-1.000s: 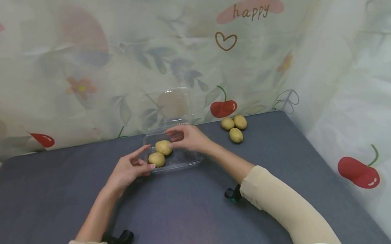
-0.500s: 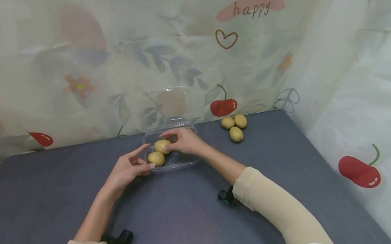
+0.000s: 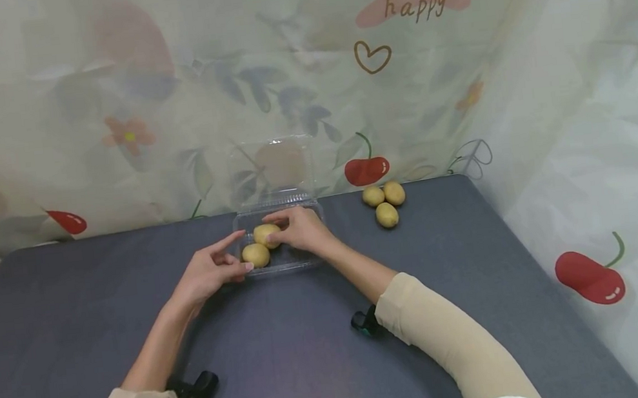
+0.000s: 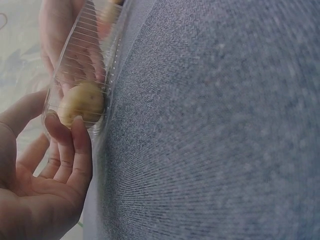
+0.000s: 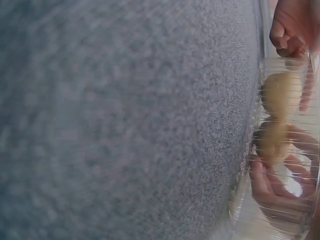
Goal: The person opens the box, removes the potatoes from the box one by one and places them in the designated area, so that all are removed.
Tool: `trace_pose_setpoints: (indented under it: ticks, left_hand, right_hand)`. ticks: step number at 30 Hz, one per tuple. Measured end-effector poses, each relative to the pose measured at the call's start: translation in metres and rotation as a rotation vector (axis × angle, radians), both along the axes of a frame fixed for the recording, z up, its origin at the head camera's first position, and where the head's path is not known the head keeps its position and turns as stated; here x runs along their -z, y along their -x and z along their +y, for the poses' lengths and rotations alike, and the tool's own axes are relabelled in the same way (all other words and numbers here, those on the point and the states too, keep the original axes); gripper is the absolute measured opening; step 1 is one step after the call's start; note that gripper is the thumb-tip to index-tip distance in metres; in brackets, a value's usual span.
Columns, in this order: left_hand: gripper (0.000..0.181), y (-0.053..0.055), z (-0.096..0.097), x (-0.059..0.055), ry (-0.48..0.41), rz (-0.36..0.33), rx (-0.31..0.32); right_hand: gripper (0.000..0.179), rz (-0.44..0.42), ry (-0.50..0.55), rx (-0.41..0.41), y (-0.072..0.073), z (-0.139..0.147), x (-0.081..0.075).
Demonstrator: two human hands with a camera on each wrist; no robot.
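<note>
A clear hinged plastic container [image 3: 291, 267] stands at the back of the table with its lid [image 3: 285, 163] raised. Two yellow potatoes lie at its left side, a front potato [image 3: 256, 256] and one behind it. My right hand [image 3: 301, 228] reaches inside and grips the rear potato [image 3: 264, 232] between thumb and fingers; the right wrist view shows this potato [image 5: 274, 142] through the ribbed wall. My left hand [image 3: 207, 272] holds the container's left front corner, thumb at the front and index finger along the side. Its bent fingers [image 4: 80, 145] meet the wall in the left wrist view.
Three more potatoes [image 3: 387, 216] sit in a cluster on the dark grey table [image 3: 288, 351], right of the container near the back edge. A patterned curtain [image 3: 168, 98] hangs directly behind the table and along its right side.
My right hand has moved a little left, and its thumb and fingers have closed round the rear potato. The left hand stays at the container's corner. The head view has shifted slightly.
</note>
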State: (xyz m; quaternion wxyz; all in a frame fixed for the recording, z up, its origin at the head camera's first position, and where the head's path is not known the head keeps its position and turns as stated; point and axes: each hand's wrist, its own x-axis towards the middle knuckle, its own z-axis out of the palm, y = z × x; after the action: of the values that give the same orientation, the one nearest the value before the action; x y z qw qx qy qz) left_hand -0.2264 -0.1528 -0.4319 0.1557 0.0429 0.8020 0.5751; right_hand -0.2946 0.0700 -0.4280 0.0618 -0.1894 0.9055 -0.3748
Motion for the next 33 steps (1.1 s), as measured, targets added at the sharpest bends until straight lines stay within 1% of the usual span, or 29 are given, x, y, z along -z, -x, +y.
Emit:
trace_pose_setpoints:
  ticks: [7, 11, 18, 25, 30, 33]
  left_hand:
    - [0.074, 0.0005, 0.0011, -0.0009, -0.006, 0.002, 0.01]
    - [0.074, 0.0004, 0.0009, -0.0006, -0.001, 0.003, 0.014]
    - [0.074, -0.0011, -0.0004, -0.0017, -0.003, 0.001, -0.004]
    - [0.075, -0.002, 0.0008, -0.0018, -0.012, -0.006, 0.0]
    - [0.075, -0.0019, 0.0005, -0.003, 0.001, -0.012, -0.009]
    - [0.075, -0.0019, 0.0009, -0.0026, 0.012, -0.015, -0.013]
  right_hand:
    - [0.047, -0.017, -0.046, -0.008, 0.0016, 0.0001, -0.0004]
    - [0.046, -0.025, -0.05, -0.009, 0.0011, -0.0002, -0.0004]
    - [0.045, -0.011, -0.039, -0.019, 0.0004, -0.0019, -0.0008]
    - [0.043, -0.001, -0.041, 0.003, -0.0006, -0.0004, -0.0007]
    - [0.044, 0.014, -0.018, -0.004, -0.0001, -0.0002, -0.0035]
    - [0.045, 0.009, 0.0, -0.007, -0.0009, 0.0003, -0.0041]
